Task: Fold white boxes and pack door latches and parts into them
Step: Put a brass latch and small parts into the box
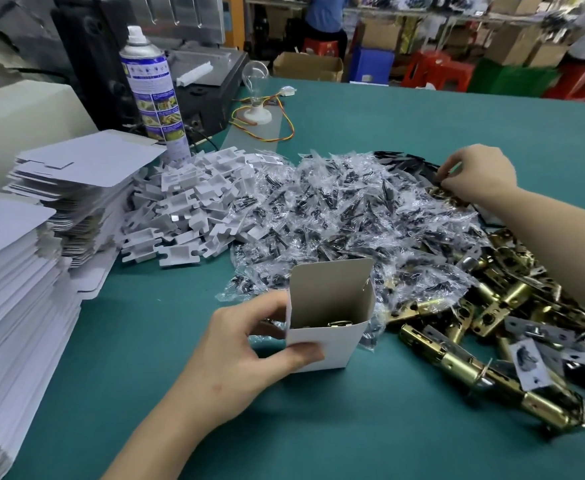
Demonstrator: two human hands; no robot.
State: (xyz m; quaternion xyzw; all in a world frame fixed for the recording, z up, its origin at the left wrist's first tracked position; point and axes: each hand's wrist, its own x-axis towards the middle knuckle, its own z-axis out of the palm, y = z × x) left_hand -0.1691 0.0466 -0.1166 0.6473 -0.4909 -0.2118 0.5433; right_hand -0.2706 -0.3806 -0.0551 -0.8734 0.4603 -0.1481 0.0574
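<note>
My left hand [249,348] grips an upright folded white box [329,327] on the green table, thumb on its front, fingers behind. The box top is open and a brass part shows inside. My right hand [474,174] reaches to the far right of the piles, its fingers curled and pinching at a brass plate on a heap of dark and brass plates [443,195]. Brass door latches [485,375] lie heaped at the right. A pile of clear screw packets [336,216] fills the middle. White plastic inserts [187,206] lie left of the packets.
Stacks of flat white box blanks [24,258] line the left edge. A spray can [152,88] and a black machine [194,77] stand behind them, with a bulb on wires [256,98]. Bare green table [318,427] lies in front. People and red stools are far back.
</note>
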